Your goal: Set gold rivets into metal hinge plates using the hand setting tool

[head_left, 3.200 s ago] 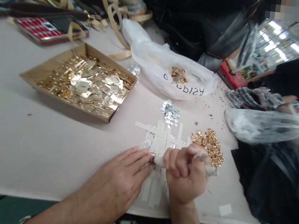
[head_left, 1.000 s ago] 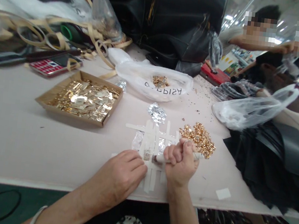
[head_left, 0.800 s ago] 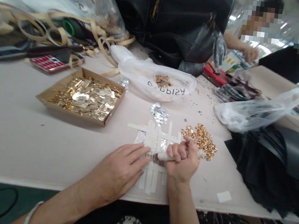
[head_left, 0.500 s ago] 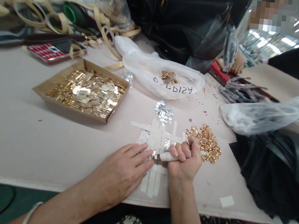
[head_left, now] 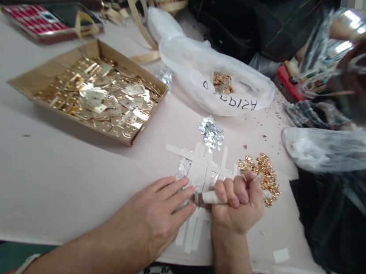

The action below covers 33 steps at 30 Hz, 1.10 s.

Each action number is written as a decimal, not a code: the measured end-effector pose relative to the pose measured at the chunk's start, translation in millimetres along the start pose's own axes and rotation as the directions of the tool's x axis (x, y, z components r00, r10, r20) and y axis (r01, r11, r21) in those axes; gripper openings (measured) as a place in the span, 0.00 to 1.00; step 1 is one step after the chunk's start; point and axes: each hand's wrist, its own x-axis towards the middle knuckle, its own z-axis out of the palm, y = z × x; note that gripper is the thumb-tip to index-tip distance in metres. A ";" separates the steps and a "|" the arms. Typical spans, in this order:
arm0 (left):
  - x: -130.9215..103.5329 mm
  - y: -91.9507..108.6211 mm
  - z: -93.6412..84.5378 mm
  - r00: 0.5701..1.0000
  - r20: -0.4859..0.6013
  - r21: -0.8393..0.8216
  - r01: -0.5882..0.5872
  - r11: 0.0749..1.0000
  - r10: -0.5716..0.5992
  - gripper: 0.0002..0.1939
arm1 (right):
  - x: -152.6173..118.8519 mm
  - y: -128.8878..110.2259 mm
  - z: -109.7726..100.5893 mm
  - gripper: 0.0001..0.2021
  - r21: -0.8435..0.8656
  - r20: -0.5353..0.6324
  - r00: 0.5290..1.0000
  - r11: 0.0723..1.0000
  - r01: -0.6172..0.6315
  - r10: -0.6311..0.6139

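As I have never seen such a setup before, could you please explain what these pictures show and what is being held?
There is no machine here, just a person's two bare hands. Every picture comes from one camera worn on the person's head, looking forward and down. The right hand grips a white-handled tool. The left hand rests with its fingers by the tool's tip; whatever they may hold is hidden. On the table lie a box of gold plates, silver discs, small gold pieces, pale strips and a white bag.
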 end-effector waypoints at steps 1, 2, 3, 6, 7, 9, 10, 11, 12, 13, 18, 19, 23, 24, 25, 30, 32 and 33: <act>-1.0 -0.9 1.9 1.000 -0.012 -0.003 0.000 1.000 0.000 0.14 | -1.3 -0.6 3.1 0.10 -0.031 0.040 0.999 0.999 0.019 -0.018; -1.9 -1.6 3.7 1.000 -0.020 -0.006 -0.002 1.000 0.002 0.14 | -3.2 -1.1 6.3 0.10 -0.059 0.089 0.995 0.997 0.046 -0.041; -2.6 -2.3 5.0 1.000 -0.024 -0.011 -0.004 1.000 0.003 0.15 | -6.0 -1.5 9.2 0.10 -0.085 0.143 0.988 0.994 0.076 -0.063; -3.1 -2.7 5.2 1.000 0.012 -0.042 -0.008 0.999 0.008 0.16 | -18.7 -0.1 15.1 0.09 -0.230 0.293 0.951 0.958 0.171 -0.099; -2.7 -2.3 3.8 1.000 0.027 -0.060 -0.006 0.998 0.008 0.17 | -23.5 1.4 15.7 0.09 -0.314 0.328 0.939 0.926 0.209 -0.101; -1.6 -1.1 -0.9 0.998 0.065 -0.103 0.012 0.995 -0.005 0.18 | -31.3 5.0 15.7 0.09 -0.472 0.381 0.919 0.833 0.290 -0.104; -1.0 -0.4 -4.0 0.996 0.084 -0.125 0.025 0.992 -0.015 0.18 | -33.5 6.1 15.7 0.09 -0.518 0.400 0.910 0.792 0.322 -0.109; -0.5 0.3 -7.2 0.995 0.096 -0.146 0.040 0.988 -0.026 0.17 | -34.3 6.0 16.2 0.10 -0.539 0.414 0.903 0.770 0.342 -0.111; 0.0 0.8 -10.4 0.994 0.103 -0.166 0.053 0.985 -0.036 0.15 | -33.9 4.1 17.3 0.10 -0.538 0.425 0.899 0.767 0.349 -0.110; 0.3 1.2 -13.2 0.994 0.100 -0.182 0.064 0.981 -0.046 0.13 | -32.7 0.3 19.3 0.11 -0.524 0.432 0.895 0.778 0.347 -0.108; 0.8 1.1 -20.3 0.995 -0.021 -0.206 0.096 0.974 -0.102 0.06 | -30.0 -28.4 30.6 0.10 -0.399 0.389 0.885 0.820 0.411 -0.254; 1.0 1.2 -20.6 0.993 -0.037 -0.211 0.101 0.972 -0.111 0.06 | -30.8 -28.6 30.7 0.10 -0.385 0.363 0.884 0.816 0.430 -0.295; 1.7 2.5 -22.0 0.982 -0.096 -0.225 0.135 0.965 -0.160 0.07 | -32.1 -6.0 24.6 0.08 -0.378 0.361 0.916 0.870 0.317 -0.177; 1.8 3.0 -22.4 0.980 -0.108 -0.217 0.138 0.966 -0.165 0.07 | -31.2 -1.1 22.6 0.08 -0.368 0.365 0.920 0.886 0.282 -0.141; 1.9 3.5 -22.6 0.980 -0.116 -0.199 0.139 0.970 -0.164 0.07 | -29.9 0.9 20.5 0.08 -0.368 0.374 0.920 0.892 0.264 -0.118; 8.2 4.3 -16.8 0.988 -0.101 0.036 0.120 0.992 -0.116 0.13 | -21.5 -30.6 2.5 0.08 -0.728 0.472 0.877 0.522 0.444 -0.089; 13.9 3.7 -10.5 0.991 -0.077 0.143 0.116 0.983 -0.106 0.18 | -19.3 -43.2 -11.7 0.07 -0.824 0.542 0.841 0.204 0.529 0.008; 16.7 3.0 -6.8 0.993 -0.066 0.183 0.109 0.977 -0.099 0.19 | -18.9 -46.0 -19.9 0.08 -0.823 0.568 0.821 0.063 0.565 0.056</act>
